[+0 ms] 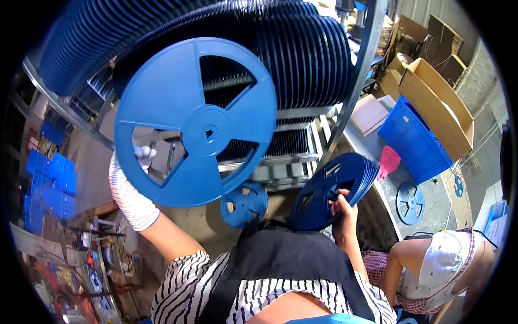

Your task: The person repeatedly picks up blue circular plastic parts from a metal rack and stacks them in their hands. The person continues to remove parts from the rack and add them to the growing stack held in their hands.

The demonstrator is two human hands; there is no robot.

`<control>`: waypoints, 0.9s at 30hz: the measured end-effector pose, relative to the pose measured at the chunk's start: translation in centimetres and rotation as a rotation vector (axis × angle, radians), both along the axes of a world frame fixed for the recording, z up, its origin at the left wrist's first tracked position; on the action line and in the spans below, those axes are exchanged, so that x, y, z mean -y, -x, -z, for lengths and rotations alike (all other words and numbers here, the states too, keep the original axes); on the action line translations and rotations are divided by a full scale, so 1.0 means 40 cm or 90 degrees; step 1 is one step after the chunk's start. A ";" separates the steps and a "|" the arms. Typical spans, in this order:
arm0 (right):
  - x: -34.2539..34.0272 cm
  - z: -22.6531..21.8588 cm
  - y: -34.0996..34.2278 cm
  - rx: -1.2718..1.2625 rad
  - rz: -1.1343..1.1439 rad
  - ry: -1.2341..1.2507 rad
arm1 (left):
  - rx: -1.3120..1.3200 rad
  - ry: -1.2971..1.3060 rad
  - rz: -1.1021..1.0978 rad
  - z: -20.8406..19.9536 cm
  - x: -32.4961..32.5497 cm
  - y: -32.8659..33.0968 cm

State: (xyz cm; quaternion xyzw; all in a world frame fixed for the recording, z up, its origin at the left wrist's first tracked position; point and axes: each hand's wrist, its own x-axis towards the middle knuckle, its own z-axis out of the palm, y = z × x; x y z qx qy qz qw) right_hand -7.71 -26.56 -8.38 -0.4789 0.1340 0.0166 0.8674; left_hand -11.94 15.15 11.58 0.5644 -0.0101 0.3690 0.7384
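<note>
Big blue reel (pixel 156 102) is up close, round and flat with wide gaps cut in it. It is held up in front of a metal rack. The left hand (pixel 143 154), in a pale glove, has its bent fingers closed on the left rim of it. You can see them through a gap, but I cannot tell where the thumb is. A white sleeve with thin stripes covers the forearm.

The right hand (pixel 343 212) is bare. It pinches a stack of dark blue reels (pixel 353 175) near the middle, with the stack tipped to one side.

Between the two hands, lower down, is a small blue reel (pixel 229 216). Behind the big one, the metal rack (pixel 356 81) is full of rows of dark reels (pixel 307 59).

Over on the right is a gray table (pixel 380 189). It has a pink cloth (pixel 388 162), a blue bin (pixel 413 137), a brown box (pixel 437 110) and a flat blue reel on it. Another person (pixel 442 264) is beside the table. Far left, blue crates (pixel 51 178) sit in a pile.
</note>
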 end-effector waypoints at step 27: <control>-0.015 -0.084 0.117 -0.048 -0.123 -0.032 | -0.409 -0.609 -0.022 0.421 0.307 -0.001</control>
